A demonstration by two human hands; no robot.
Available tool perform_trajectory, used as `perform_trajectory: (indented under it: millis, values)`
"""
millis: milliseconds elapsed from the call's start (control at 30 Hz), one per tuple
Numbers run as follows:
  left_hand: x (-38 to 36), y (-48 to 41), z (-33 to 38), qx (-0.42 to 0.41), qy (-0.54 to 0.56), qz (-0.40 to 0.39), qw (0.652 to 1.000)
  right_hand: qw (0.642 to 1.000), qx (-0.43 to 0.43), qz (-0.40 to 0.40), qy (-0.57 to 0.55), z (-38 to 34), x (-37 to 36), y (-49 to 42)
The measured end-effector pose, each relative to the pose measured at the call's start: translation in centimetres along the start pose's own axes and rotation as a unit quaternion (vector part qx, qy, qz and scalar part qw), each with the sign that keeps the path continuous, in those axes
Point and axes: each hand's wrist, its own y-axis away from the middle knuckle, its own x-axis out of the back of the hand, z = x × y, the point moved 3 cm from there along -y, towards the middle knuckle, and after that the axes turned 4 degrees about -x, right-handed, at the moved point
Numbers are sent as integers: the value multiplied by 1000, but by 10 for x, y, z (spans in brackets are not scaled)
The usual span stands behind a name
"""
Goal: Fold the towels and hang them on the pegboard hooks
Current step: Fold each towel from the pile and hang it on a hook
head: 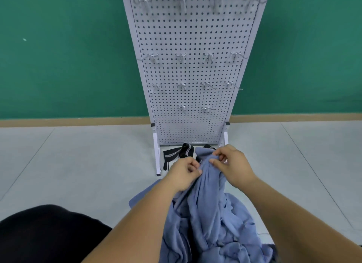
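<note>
i have the blue towel (205, 213) by its upper end, both hands on it and close together. my left hand (184, 172) pinches a fold between thumb and curled fingers; my right hand (233, 165), just beside it and a little further forward, pinches the top of the same bunch. from there the cloth drops back toward me and heaps on the floor (78, 155), so its long axis runs from my hands to my lap. whether i hold a corner or mid-edge, i can't tell through the bunching. the pegboard (188, 76) stands straight ahead past my hands, its lowest hooks (182, 108) nearest and bare. i judge the hands must part sideways along the edge first.
</note>
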Motion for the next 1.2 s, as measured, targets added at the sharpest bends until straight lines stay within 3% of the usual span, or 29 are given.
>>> perform_trajectory:
  millis: [200, 500, 600, 800, 933, 1100, 1200]
  values:
    - [44, -5, 53, -32, 4, -14, 999, 990, 11, -110, 86, -48, 64, -21]
    - [113, 18, 188, -98, 68, -90, 989, 958, 41, -266, 101, -130, 144, -22]
    - [128, 25, 211, -123, 41, -102, 986, 968, 56, -244, 10, -137, 150, -9]
    - [129, 22, 177, -125, 3, -89, 988, 974, 47, -164, -151, -133, 143, -9]
    - [127, 16, 177, -142, -9, -51, 988, 984, 59, -117, -122, -126, 142, -17]
    - [118, 15, 182, -168, -2, -25, 986, 983, 89, -153, -46, -127, 125, -22]
    - [123, 10, 178, -157, -51, -48, 985, 991, 86, -89, -41, -128, 129, -30]
